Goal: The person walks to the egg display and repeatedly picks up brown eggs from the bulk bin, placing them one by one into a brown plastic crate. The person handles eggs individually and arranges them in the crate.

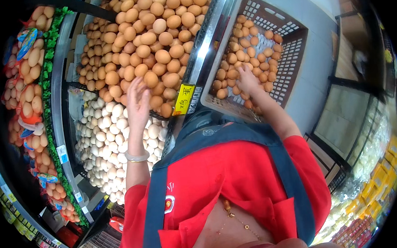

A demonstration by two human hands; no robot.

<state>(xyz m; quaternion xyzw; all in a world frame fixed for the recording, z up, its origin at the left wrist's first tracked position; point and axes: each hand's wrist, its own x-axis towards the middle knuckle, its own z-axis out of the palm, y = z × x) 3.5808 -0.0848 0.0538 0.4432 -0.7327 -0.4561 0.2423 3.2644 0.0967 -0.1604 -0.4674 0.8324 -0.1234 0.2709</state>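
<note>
My left hand (138, 102) is over the front of a heap of brown eggs (162, 56), its fingers apart beside one egg; I see nothing held in it. A bracelet circles that wrist. Down in a brown plastic crate (296, 49), my right hand (248, 80) reaches among loose brown eggs (240, 55), its fingertips against some of them. Whether it grips an egg is hidden by the fingers. White, pale-shelled eggs (108, 134) are piled below my left forearm, next to the brown heap.
A metal display edge (199, 59) with a yellow price sign (183, 99) separates the heap from the crate. Netted bags of eggs (31, 100) line a shelf at left, behind green plastic trim (48, 65). Yellow packages (373, 188) fill the lower right.
</note>
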